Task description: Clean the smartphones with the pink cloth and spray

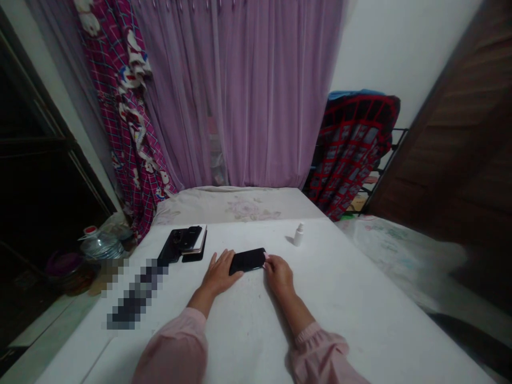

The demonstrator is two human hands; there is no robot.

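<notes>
A black smartphone lies on the white tabletop with its dark face up. My left hand grips its left end, the thumb along the near edge and the fingers at the far edge. At the phone's right end, my right hand is closed in a pinch on a small pink cloth, which touches the phone's edge. Most of the cloth is hidden by the fingers. Beyond my right hand stands a small white spray bottle, upright.
Several phones and flat cases lie grouped at the left of the white table. A pixelated dark strip is near its left edge. Purple curtains hang behind. A large water bottle stands left of the table.
</notes>
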